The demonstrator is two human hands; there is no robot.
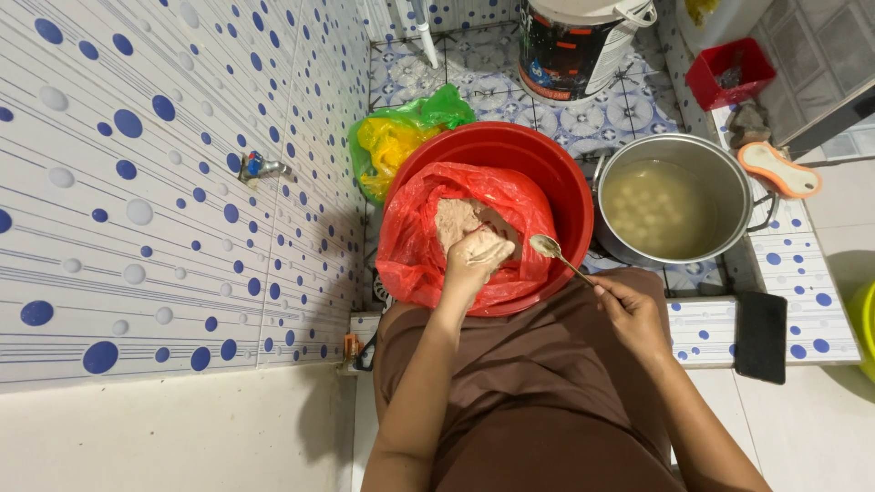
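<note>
A red basin [556,173] stands on the tiled floor in front of me, holding an opened red plastic bag [410,246] with pale pinkish-brown paste [456,219] inside. My left hand [476,255] is inside the bag, smeared with paste and closed around a lump of it. My right hand [631,310] holds a metal spoon [549,248] by its handle, the bowl just right of the left hand over the basin. To the right stands a steel pot [734,196] of cloudy liquid with several pale balls in it.
A green and yellow plastic bag [401,137] lies behind the basin. A large bucket [574,46] and a red box [729,73] stand further back. A tap [260,167] juts from the tiled wall on the left. A dark phone [761,335] lies on the ledge at right.
</note>
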